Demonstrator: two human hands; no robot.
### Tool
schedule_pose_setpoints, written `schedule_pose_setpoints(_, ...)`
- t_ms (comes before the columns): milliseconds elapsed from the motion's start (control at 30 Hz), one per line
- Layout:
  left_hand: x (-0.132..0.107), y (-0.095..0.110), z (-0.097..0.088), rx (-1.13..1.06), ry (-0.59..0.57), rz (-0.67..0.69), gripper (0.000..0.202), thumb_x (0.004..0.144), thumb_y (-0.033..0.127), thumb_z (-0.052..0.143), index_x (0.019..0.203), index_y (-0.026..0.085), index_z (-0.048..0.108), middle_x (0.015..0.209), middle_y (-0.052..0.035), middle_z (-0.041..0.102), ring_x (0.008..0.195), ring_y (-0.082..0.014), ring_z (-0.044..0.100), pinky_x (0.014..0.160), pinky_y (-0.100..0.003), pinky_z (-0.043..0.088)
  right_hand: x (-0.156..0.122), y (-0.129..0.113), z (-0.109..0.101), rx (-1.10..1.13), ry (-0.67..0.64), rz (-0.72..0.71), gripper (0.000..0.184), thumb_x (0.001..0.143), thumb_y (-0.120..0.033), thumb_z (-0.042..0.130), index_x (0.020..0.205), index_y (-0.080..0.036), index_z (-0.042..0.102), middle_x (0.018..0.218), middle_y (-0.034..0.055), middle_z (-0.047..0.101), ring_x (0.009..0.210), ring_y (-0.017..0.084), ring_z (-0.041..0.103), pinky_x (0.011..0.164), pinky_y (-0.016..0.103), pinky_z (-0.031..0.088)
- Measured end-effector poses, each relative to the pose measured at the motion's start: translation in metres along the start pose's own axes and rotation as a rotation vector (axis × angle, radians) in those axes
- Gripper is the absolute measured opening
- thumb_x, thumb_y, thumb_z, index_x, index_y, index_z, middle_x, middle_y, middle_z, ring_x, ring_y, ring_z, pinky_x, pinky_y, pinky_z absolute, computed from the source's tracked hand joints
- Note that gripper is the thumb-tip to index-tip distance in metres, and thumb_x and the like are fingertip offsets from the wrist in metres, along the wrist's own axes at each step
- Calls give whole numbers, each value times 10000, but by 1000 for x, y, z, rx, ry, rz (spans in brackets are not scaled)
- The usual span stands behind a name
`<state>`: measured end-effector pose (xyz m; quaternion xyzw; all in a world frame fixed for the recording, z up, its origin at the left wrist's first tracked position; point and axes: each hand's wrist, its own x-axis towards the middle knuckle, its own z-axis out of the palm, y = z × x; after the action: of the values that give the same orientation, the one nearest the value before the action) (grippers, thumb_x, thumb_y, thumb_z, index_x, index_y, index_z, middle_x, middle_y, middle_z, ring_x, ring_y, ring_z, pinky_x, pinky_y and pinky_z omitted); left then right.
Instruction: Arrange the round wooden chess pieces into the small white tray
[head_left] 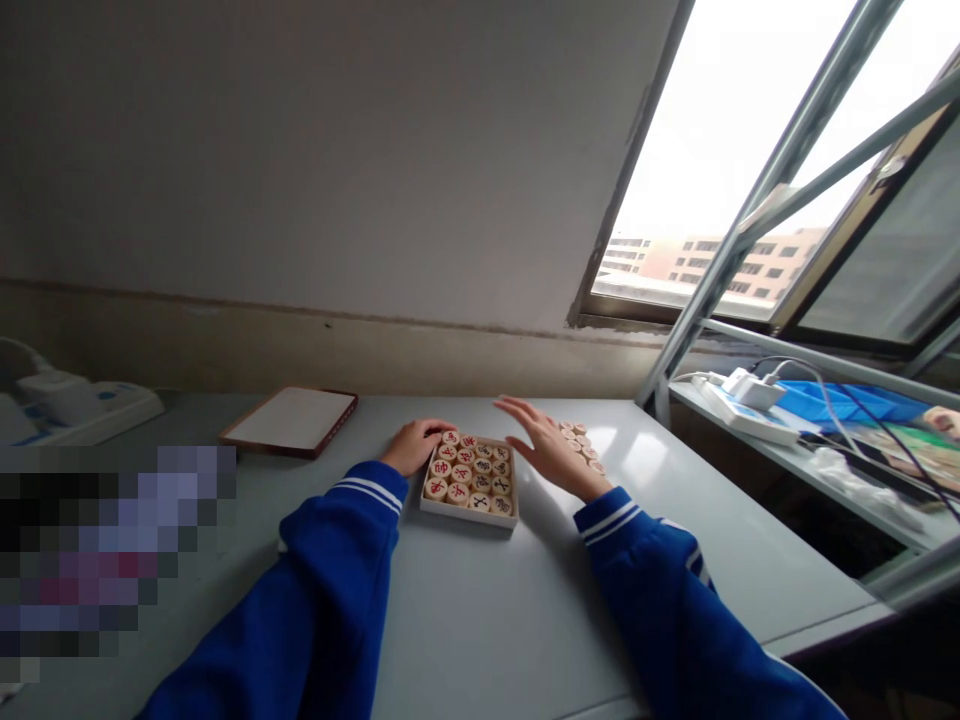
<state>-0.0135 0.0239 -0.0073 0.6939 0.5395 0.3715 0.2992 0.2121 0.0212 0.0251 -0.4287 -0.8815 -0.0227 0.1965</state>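
Note:
A shallow white box (469, 515) on the grey table holds rows of round wooden Chinese chess pieces (483, 467), marked with red characters on the left and dark ones on the right. My left hand (411, 446) is at the box's far left corner, its fingers curled against the edge there. Just right of the box, my right hand (549, 448) hovers with fingers stretched and apart, holding nothing. More chess pieces (577, 440) lie grouped on the table behind my right hand, which partly hides them.
A flat, brown-edged lid or tray (294, 420) lies to the left. Power strips (124, 400) sit at far left, and another power strip (750, 412) is on a side shelf at right. A metal frame (705, 270) rises by the window; a wall (337, 340) bounds the table's back.

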Motion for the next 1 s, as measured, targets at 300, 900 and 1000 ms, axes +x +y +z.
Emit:
schedule_pose_setpoints(300, 3, -6, 2, 10, 20, 13, 317, 675, 173, 432, 894, 157, 661, 976, -46, 658, 958, -197, 560, 891, -301, 400, 16, -34, 13, 67, -7, -158, 192, 816, -250, 511, 992, -263, 585, 1023, 17, 595, 980, 179, 484, 946, 412, 230)
schedule_pose_setpoints(900, -2, 1, 0, 12, 27, -3, 320, 686, 180, 415, 894, 150, 656, 977, -63, 657, 934, -182, 574, 850, -282, 427, -5, 33, -4, -283, 91, 362, 310, 747, -139, 480, 1040, -185, 568, 1078, 117, 542, 1024, 285, 431, 858, 477, 249)
schedule_pose_setpoints(1000, -1, 0, 0, 9, 29, 12, 313, 687, 181, 419, 889, 152, 655, 972, -62, 660, 932, -179, 575, 858, -286, 421, 2, 3, -7, -116, 115, 112, 369, 778, -178, 485, 1141, -244, 500, 1158, 73, 500, 1044, 232, 423, 842, 390, 302)
